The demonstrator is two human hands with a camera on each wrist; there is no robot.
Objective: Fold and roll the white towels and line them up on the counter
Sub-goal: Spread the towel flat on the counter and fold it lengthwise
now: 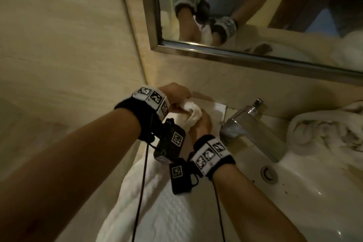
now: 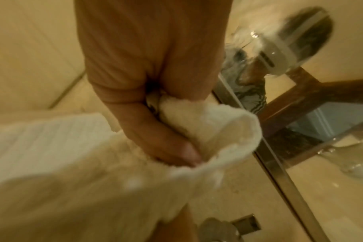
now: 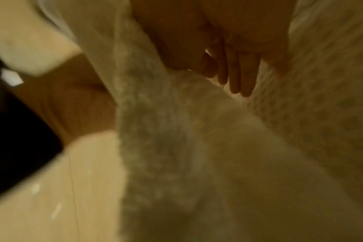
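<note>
A white towel (image 1: pixel 157 202) lies lengthwise on the counter, running from the near edge to the far corner. Its far end is curled into a small roll (image 1: pixel 191 112). My left hand (image 1: pixel 176 92) grips that roll from the left; in the left wrist view the thumb and fingers (image 2: pixel 172 144) pinch the rolled edge (image 2: pixel 218 131). My right hand (image 1: pixel 200 124) holds the roll from the right, and in the blurred right wrist view its fingers (image 3: pixel 234 77) lie close together against the fluffy cloth (image 3: pixel 186 131). A second white towel (image 1: pixel 324 129) lies crumpled at the right.
A chrome faucet (image 1: pixel 253 124) stands just right of my hands, with the white sink basin (image 1: pixel 304 192) in front of it. A framed mirror (image 1: pixel 255 59) hangs above the counter. A tiled wall (image 1: pixel 68 45) closes off the left side.
</note>
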